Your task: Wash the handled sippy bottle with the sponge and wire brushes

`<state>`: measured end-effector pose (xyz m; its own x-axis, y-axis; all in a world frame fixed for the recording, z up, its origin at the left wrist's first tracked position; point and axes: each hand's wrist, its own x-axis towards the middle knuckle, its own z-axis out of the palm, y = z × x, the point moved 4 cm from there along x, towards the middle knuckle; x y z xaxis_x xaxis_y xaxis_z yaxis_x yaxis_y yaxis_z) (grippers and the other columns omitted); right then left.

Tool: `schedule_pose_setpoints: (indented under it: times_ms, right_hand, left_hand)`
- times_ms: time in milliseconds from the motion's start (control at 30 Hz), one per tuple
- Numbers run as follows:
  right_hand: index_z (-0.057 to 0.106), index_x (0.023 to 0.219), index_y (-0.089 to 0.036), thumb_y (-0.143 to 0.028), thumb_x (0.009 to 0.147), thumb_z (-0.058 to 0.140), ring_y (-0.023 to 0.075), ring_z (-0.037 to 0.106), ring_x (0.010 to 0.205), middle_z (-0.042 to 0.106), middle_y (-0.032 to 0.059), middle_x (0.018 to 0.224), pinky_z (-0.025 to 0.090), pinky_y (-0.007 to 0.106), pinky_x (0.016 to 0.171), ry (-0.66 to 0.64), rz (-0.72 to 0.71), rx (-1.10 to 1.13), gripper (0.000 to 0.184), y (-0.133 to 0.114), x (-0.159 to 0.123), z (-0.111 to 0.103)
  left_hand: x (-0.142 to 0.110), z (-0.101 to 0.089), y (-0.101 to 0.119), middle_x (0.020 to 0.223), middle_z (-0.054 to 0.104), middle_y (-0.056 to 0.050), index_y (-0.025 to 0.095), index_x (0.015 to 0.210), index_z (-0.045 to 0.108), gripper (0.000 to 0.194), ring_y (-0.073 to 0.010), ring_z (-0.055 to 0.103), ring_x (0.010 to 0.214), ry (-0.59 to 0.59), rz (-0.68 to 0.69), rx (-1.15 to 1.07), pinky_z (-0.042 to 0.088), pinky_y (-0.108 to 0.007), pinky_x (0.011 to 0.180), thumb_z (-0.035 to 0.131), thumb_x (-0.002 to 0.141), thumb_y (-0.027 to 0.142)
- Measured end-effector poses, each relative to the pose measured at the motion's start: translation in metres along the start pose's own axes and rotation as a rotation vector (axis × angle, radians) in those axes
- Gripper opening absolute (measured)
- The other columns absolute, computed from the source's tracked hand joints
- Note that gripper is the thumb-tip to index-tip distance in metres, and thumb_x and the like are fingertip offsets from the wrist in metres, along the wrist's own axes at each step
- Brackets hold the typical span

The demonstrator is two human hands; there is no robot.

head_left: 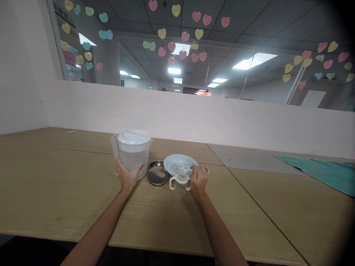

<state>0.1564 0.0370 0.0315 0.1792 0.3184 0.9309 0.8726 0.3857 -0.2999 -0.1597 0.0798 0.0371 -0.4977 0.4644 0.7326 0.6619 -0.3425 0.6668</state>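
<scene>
1. The lidded pitcher (133, 157) is standing upright on the table (152, 225), left of the other vessels, with its handle being turned to the left and its spout to the right. It is being covered by a white lid (134, 137).
2. The pitcher's lower body is being grasped by the left hand (127, 177), the thumb being laid across the near side and the fingers being wrapped around the left.
3. The right hand (200, 179) is being held just beside a clear bottle (181, 189) with two white handles, its fingers being curled inward; whether the bottle or something small is being gripped cannot be told.
4. The bottle is standing upright, its mouth being pointed upward, with a small whitish ring-shaped part being seen just behind it.
5. Between pitcher and bottle, a round metal dish (157, 174) is being supported by the table.
6. Behind the bottle, a pale shallow bowl (172, 162) is being partly hidden by it.
7. Farther right, a teal cloth (324, 171) is being spread, partly over a grey panel (249, 159).
8. Beyond, the table is being bordered by a pale wall (177, 118), above which heart-shaped notes (176, 10) are being displayed on glass.
</scene>
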Motion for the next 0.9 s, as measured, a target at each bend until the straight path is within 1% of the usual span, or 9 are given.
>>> schedule_pose_setpoints:
  times_ms: [100,267,433,600,667,733,800,833,900]
  right_hand:
    - [0.061,0.073,-0.017,-0.023,0.094,0.028,0.0174,0.051,0.067,0.062,0.0038,0.066,0.031,0.036,0.081,0.000,0.060,-0.018,0.040,0.005,0.001,0.001]
    - [0.062,0.072,-0.017,-0.025,0.094,0.030,0.0183,0.052,0.069,0.063,0.0048,0.067,0.031,0.036,0.082,-0.002,0.077,-0.041,0.040,0.009,0.001,0.002]
    - [0.062,0.072,-0.017,-0.025,0.094,0.030,0.0182,0.053,0.069,0.064,0.0050,0.069,0.030,0.036,0.083,0.003,0.093,-0.051,0.039,0.011,0.001,0.003]
    - [0.062,0.073,-0.017,-0.026,0.095,0.030,0.0181,0.052,0.069,0.065,0.0051,0.069,0.030,0.036,0.084,0.007,0.096,-0.067,0.041,0.012,0.001,0.002]
    - [0.063,0.073,-0.017,-0.027,0.095,0.029,0.0182,0.052,0.068,0.065,0.0054,0.069,0.030,0.036,0.084,0.007,0.092,-0.074,0.041,0.012,0.001,0.002]
    - [0.063,0.073,-0.016,-0.027,0.095,0.029,0.0184,0.052,0.068,0.065,0.0059,0.070,0.030,0.036,0.084,0.010,0.095,-0.080,0.042,0.014,0.000,0.002]
    - [0.063,0.072,-0.016,-0.028,0.095,0.029,0.0186,0.052,0.067,0.065,0.0061,0.070,0.030,0.036,0.083,0.016,0.105,-0.085,0.042,0.016,0.000,0.002]
    - [0.063,0.072,-0.016,-0.028,0.095,0.029,0.0185,0.052,0.067,0.065,0.0061,0.069,0.030,0.036,0.083,0.022,0.113,-0.088,0.042,0.017,0.000,0.002]
    - [0.063,0.072,-0.016,-0.029,0.095,0.029,0.0187,0.052,0.066,0.064,0.0060,0.068,0.030,0.036,0.083,0.031,0.128,-0.089,0.043,0.019,0.000,0.001]
  left_hand:
    - [-0.002,0.001,0.001,0.140,0.032,-0.020,0.015,0.140,0.016,0.109,-0.0368,0.031,0.129,-0.016,-0.005,0.006,0.025,-0.055,0.105,0.070,0.056,0.059]
    - [-0.005,0.002,-0.001,0.138,0.033,-0.022,0.014,0.140,0.015,0.110,-0.0383,0.031,0.128,-0.027,0.003,0.042,0.025,-0.059,0.103,0.070,0.057,0.059]
    - [-0.003,0.005,-0.004,0.140,0.031,-0.023,0.015,0.141,0.012,0.110,-0.0390,0.031,0.129,-0.059,-0.074,0.036,0.026,-0.061,0.102,0.069,0.058,0.059]
    - [-0.004,-0.003,0.009,0.145,0.017,-0.024,0.015,0.142,0.000,0.121,-0.0389,0.015,0.135,-0.070,-0.182,0.002,0.010,-0.063,0.106,0.071,0.055,0.059]
    - [-0.009,-0.011,0.022,0.147,0.012,-0.022,0.017,0.142,0.002,0.114,-0.0334,0.012,0.138,-0.040,-0.181,-0.203,0.010,-0.055,0.111,0.070,0.058,0.057]
    - [-0.016,-0.020,0.041,0.146,0.022,-0.018,0.021,0.141,0.007,0.091,-0.0253,0.025,0.135,-0.039,-0.175,-0.564,0.020,-0.046,0.112,0.058,0.072,0.054]
    - [-0.025,-0.025,0.059,0.133,0.045,-0.015,0.024,0.139,0.013,0.070,-0.0225,0.046,0.123,-0.139,-0.283,-0.876,0.030,-0.047,0.108,0.040,0.083,0.054]
    - [-0.030,-0.028,0.069,0.126,0.052,-0.016,0.020,0.137,0.022,0.065,-0.0231,0.051,0.118,-0.202,-0.341,-0.980,0.033,-0.047,0.107,0.033,0.084,0.055]
    - [-0.035,-0.033,0.090,0.125,0.053,-0.017,0.013,0.131,0.036,0.067,-0.0239,0.050,0.119,-0.314,-0.397,-1.115,0.037,-0.044,0.106,0.023,0.084,0.059]
